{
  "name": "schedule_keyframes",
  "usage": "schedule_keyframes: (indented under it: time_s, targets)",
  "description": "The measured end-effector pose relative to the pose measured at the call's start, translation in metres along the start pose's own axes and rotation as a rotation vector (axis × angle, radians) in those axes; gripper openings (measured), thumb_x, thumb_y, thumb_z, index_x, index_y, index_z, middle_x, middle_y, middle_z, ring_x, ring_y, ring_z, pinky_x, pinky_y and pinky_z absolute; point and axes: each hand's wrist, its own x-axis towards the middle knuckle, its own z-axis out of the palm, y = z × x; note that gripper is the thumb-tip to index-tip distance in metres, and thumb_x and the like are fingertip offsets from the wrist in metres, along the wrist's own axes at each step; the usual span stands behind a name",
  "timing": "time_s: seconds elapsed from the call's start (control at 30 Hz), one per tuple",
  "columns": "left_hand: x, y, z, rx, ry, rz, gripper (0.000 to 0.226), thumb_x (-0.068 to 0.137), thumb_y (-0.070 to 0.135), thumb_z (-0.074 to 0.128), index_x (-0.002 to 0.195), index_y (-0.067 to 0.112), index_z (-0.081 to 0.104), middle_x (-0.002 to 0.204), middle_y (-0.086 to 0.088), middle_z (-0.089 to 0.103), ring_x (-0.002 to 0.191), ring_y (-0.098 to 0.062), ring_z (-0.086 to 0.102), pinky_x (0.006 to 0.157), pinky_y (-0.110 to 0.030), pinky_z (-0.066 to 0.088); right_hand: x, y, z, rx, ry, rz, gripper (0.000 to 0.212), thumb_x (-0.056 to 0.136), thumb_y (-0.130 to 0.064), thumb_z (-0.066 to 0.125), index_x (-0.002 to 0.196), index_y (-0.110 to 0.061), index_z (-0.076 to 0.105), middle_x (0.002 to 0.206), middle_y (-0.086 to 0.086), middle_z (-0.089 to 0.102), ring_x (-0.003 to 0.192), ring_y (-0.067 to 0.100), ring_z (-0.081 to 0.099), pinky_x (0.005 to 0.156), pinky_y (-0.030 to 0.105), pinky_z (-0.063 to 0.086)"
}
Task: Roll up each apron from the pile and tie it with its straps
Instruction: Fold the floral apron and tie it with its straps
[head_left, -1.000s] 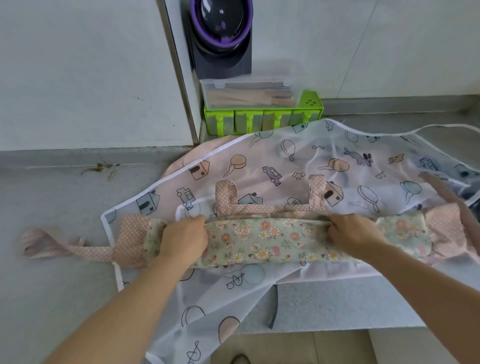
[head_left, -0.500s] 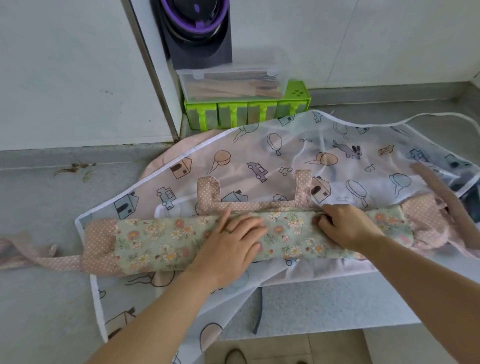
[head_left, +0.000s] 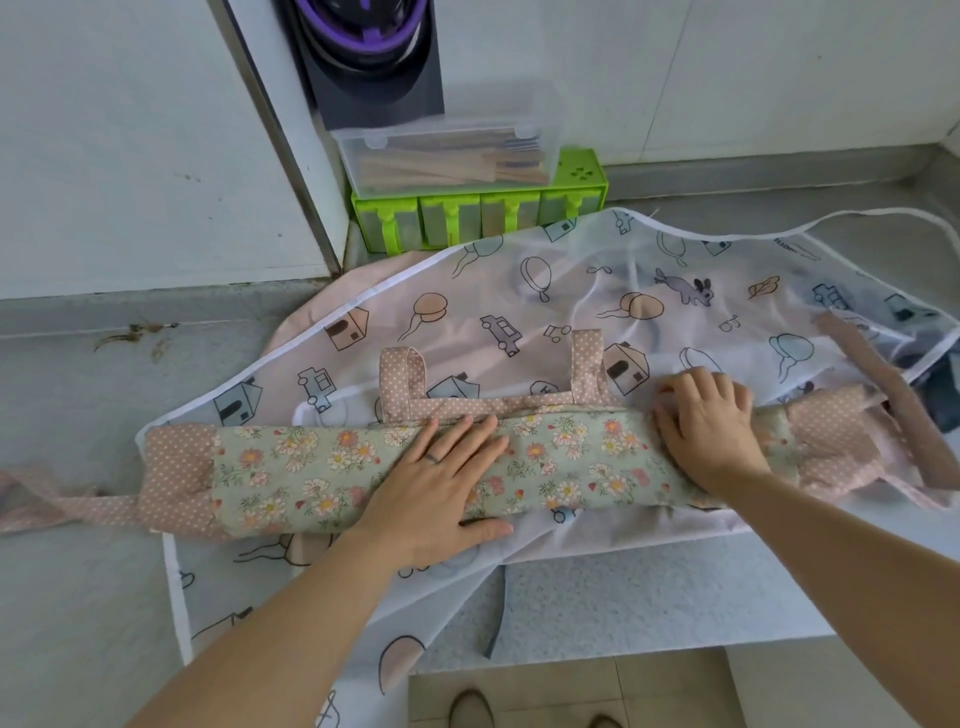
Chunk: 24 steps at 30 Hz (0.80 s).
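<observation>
A floral green apron (head_left: 291, 473) with pink dotted trim lies rolled into a long flat roll across the counter. Its pink neck loop (head_left: 493, 402) sticks out behind the roll. One pink strap (head_left: 57, 506) trails to the left, another strap (head_left: 883, 395) lies at the right end. My left hand (head_left: 441, 478) presses flat on the middle of the roll, fingers straight. My right hand (head_left: 709, 423) rests on the roll's right part with its fingers bent over the far edge. Under the roll lies a sheer white apron (head_left: 571, 291) printed with houses and balloons.
A green rack (head_left: 467, 213) with a clear lidded box (head_left: 447, 156) of wooden utensils stands against the back wall. A dark and purple appliance (head_left: 369, 57) is above it. The counter's front edge (head_left: 623, 649) runs below my arms; floor and shoe tips show beneath.
My left hand let go of the roll's left end, moved to the middle and now lies flat on it. My right hand stayed on the right part. The view shifted rightwards.
</observation>
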Motion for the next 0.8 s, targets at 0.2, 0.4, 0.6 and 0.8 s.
schedule_keyframes:
  time_s: [0.2, 0.4, 0.6, 0.8]
  targets:
    - [0.000, 0.001, -0.001, -0.001, -0.002, -0.010, 0.089, 0.087, 0.079, 0.021, 0.149, 0.015, 0.027, 0.158, -0.004, 0.020, 0.144, -0.022, 0.022, 0.112, -0.046, 0.014, -0.049, -0.082, 0.001, 0.133, -0.031, -0.678, 0.049, 0.087, -0.039, 0.051, 0.130, -0.015, 0.052, 0.131, 0.002, 0.052, 0.121, 0.020, 0.046, 0.105, 0.040, 0.031]
    - [-0.004, 0.000, -0.002, -0.016, 0.029, -0.008, 0.080, 0.091, 0.072, 0.017, 0.151, 0.019, 0.023, 0.158, -0.006, 0.020, 0.144, -0.025, 0.022, 0.112, -0.046, 0.013, -0.051, -0.078, 0.019, -0.007, -0.286, -0.666, 0.063, 0.094, -0.043, 0.034, 0.151, -0.019, 0.020, 0.157, 0.001, 0.019, 0.145, 0.019, 0.016, 0.116, 0.044, 0.008]
    - [-0.036, -0.013, 0.000, -0.078, -0.003, -0.157, 0.072, 0.087, 0.069, 0.013, 0.150, 0.036, -0.001, 0.160, 0.006, -0.010, 0.148, -0.018, -0.007, 0.116, -0.044, -0.009, -0.047, -0.087, 0.019, 0.010, -0.271, -0.552, 0.062, 0.082, -0.019, 0.037, 0.144, -0.014, 0.039, 0.148, 0.001, 0.040, 0.138, 0.018, 0.036, 0.113, 0.049, 0.027]
    - [-0.086, -0.036, 0.012, -0.138, -0.014, -0.415, 0.076, 0.080, 0.083, -0.002, 0.147, 0.047, -0.006, 0.160, 0.004, -0.004, 0.148, -0.023, 0.003, 0.118, -0.050, 0.004, -0.048, -0.089, 0.014, -0.002, -0.316, -0.557, 0.071, 0.095, -0.005, 0.040, 0.146, -0.020, -0.007, 0.154, -0.009, -0.007, 0.145, 0.010, -0.006, 0.113, 0.032, -0.016]
